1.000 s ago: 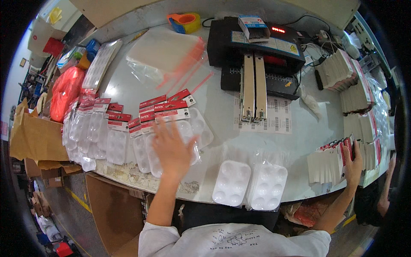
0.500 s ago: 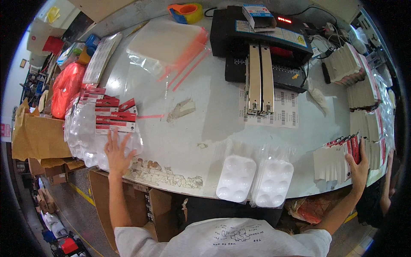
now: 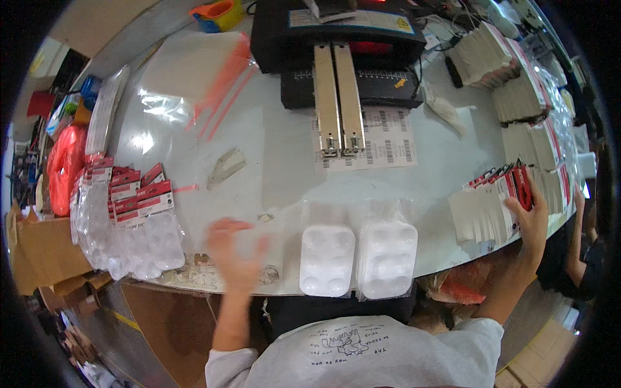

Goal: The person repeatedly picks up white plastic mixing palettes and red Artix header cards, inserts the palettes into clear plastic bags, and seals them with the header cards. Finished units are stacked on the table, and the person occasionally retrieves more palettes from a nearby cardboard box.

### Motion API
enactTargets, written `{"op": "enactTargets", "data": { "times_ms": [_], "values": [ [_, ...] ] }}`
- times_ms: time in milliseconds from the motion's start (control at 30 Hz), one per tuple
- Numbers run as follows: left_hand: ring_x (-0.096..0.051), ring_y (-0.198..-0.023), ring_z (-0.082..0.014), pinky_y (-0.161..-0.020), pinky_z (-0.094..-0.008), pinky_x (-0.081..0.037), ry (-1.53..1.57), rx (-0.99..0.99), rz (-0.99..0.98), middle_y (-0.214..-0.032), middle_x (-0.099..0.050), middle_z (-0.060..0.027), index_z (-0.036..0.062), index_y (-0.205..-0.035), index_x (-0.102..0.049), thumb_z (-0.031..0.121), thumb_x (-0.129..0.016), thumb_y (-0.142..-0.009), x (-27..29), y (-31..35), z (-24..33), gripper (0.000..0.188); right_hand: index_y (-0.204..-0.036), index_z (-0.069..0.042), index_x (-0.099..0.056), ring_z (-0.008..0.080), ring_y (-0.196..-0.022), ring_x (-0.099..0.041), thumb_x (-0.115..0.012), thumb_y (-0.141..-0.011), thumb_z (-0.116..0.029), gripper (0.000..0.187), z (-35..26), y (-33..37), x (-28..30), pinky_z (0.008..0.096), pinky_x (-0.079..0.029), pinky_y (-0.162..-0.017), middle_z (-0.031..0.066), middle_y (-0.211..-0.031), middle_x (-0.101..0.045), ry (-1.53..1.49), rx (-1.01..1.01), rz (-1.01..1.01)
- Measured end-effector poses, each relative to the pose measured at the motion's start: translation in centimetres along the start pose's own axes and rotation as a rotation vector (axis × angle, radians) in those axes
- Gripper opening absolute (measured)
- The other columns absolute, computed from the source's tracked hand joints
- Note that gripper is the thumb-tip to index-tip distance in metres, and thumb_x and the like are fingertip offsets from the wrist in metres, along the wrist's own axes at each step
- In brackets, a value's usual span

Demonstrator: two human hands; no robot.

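Note:
My left hand (image 3: 236, 255) is smeared by motion over the front edge, its fingers apart and nothing seen in it. To its left lies a pile of bagged clear-white welled trays (image 3: 155, 242) with red-and-white header cards (image 3: 145, 204). Two groups of white six-well trays in clear bags, a left one (image 3: 327, 260) and a right one (image 3: 388, 260), rest at the front middle. At the right, my right hand (image 3: 530, 216) closes round the edge of a fanned stack of red-and-white cards (image 3: 482, 210), thumb on the near side; how many it grips is hidden.
A black machine (image 3: 336, 52) with metal rails (image 3: 339, 97) stands at the back over a printed label sheet (image 3: 391, 139). Clear bags with red edges (image 3: 194, 71) lie left of it. Card stacks (image 3: 527, 97) line the right side. Another person's arm (image 3: 576, 233) shows at far right.
My left hand has moved right, off the bagged trays at the left. My right hand stays at the card stack. The whole view has shifted, so the table sits further left in it.

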State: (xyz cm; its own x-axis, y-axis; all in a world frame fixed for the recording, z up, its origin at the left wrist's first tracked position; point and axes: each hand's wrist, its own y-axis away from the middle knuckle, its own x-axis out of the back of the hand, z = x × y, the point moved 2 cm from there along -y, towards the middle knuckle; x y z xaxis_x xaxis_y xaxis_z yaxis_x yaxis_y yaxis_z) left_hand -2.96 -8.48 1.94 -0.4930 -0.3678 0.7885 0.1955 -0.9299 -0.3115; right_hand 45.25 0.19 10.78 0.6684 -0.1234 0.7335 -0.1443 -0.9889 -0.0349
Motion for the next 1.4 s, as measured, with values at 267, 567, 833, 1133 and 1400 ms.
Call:
{"op": "enactTargets", "data": {
  "times_ms": [267, 567, 833, 1133, 1400],
  "values": [
    [-0.049, -0.088, -0.0242, -0.079, -0.0331, -0.039, 0.314, 0.189, -0.200, -0.098, -0.053, -0.0142, 0.0042, -0.084, -0.050, 0.012, -0.064, -0.080, -5.1, 0.3, 4.0, 0.016, -0.118, 0.003, -0.053, 0.0181, -0.086, -0.062, -0.075, -0.070, -0.013, 0.056, -5.2, 2.3, -1.7, 0.0288, -0.048, -0.080, 0.0134, -0.101, -0.064, 0.331, 0.003, 0.363],
    [-0.049, -0.058, -0.0027, -0.054, -0.0165, -0.040, 1.139, 0.555, -0.369, -0.091, -0.068, -0.0105, 0.0021, -0.100, -0.042, 0.008, -0.045, -0.094, -1.1, 0.3, 8.0, 0.009, -0.098, 0.000, -0.060, 0.0104, -0.056, -0.050, -0.075, -0.072, -0.030, 0.043, -16.4, 1.5, -15.8, 0.0246, -0.043, -0.055, 0.0100, -0.067, -0.058, -0.304, 0.194, -0.706],
    [-0.047, -0.057, -0.0015, -0.051, -0.0164, -0.037, 1.017, 0.501, -0.321, -0.073, -0.067, -0.0012, -0.0021, -0.093, -0.061, 0.010, -0.059, -0.087, -2.4, -0.2, 7.9, 0.014, -0.083, -0.001, -0.063, 0.0098, -0.051, -0.040, -0.075, -0.072, -0.028, 0.031, -16.7, 1.0, -17.6, 0.0259, -0.038, -0.050, 0.0093, -0.057, -0.054, -0.276, 0.101, -0.857],
    [-0.044, -0.055, -0.0031, -0.050, -0.0180, -0.036, 0.768, 0.425, -0.281, -0.062, -0.058, 0.0009, -0.0015, -0.086, -0.064, 0.009, -0.061, -0.086, -2.5, -0.4, 8.5, 0.011, -0.082, 0.000, -0.063, 0.0067, -0.053, -0.046, -0.079, -0.068, -0.022, 0.031, -15.3, -0.1, -16.8, 0.0234, -0.039, -0.048, 0.0029, -0.060, -0.058, -0.190, 0.372, -0.814],
    [-0.047, -0.065, -0.0055, -0.059, -0.0196, -0.039, 0.816, 0.526, -0.092, -0.071, -0.060, -0.0010, -0.0042, -0.088, -0.062, 0.012, -0.057, -0.090, -3.4, -0.4, 7.2, 0.017, -0.087, 0.005, -0.066, 0.0105, -0.065, -0.061, -0.070, -0.078, -0.015, 0.022, -10.2, 1.2, -17.0, 0.0228, -0.050, -0.057, 0.0083, -0.077, -0.066, -0.630, -0.208, -0.972]
  ]
}}
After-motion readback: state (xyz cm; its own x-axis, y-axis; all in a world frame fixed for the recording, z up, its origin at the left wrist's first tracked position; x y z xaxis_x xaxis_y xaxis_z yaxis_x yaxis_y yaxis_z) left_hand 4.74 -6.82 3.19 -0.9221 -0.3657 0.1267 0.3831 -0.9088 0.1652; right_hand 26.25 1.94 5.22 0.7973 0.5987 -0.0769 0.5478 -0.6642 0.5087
